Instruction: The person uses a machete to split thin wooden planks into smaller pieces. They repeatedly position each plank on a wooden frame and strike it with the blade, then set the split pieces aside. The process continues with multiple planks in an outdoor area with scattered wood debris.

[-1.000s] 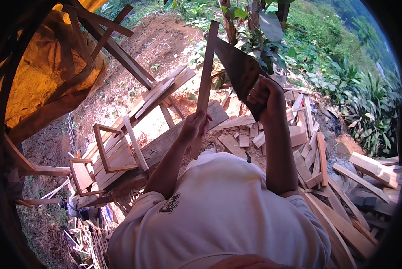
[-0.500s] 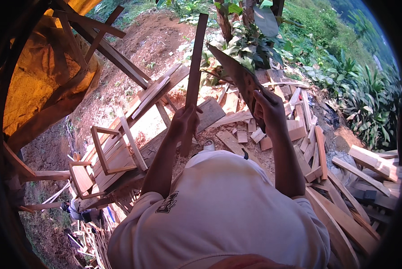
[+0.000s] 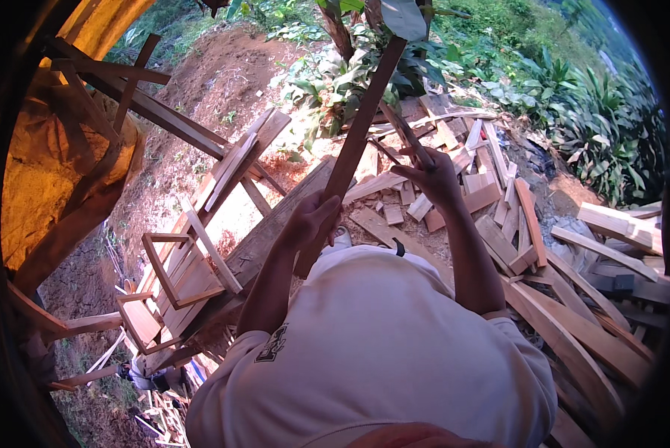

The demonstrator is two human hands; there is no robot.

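Observation:
My left hand point(image 3: 309, 221) is closed round the lower part of a long, narrow wooden batten point(image 3: 365, 123), which slants up and away to the right. In my right hand point(image 3: 435, 179) is a handsaw point(image 3: 404, 134), its blade turned nearly edge-on and pointing away to the left. The saw is just right of the batten; whether they touch I cannot tell. Some fingers of my right hand stand away from the handle. Left of my left hand lies a thick plank point(image 3: 281, 211) forming a rough bench.
Wooden frames point(image 3: 172, 290) lie on the bench at left, with crossed timbers point(image 3: 163, 112) beyond. Offcuts point(image 3: 481, 196) are scattered on the right, beside stacked boards point(image 3: 574, 336). An orange tarp point(image 3: 59, 149) hangs at far left. Leafy plants point(image 3: 604, 127) grow at the back.
The batten has tilted rightward at its far end. The saw has turned from showing its broad blade to nearly edge-on, and the fingers on its handle have loosened. The whole view has shifted slightly.

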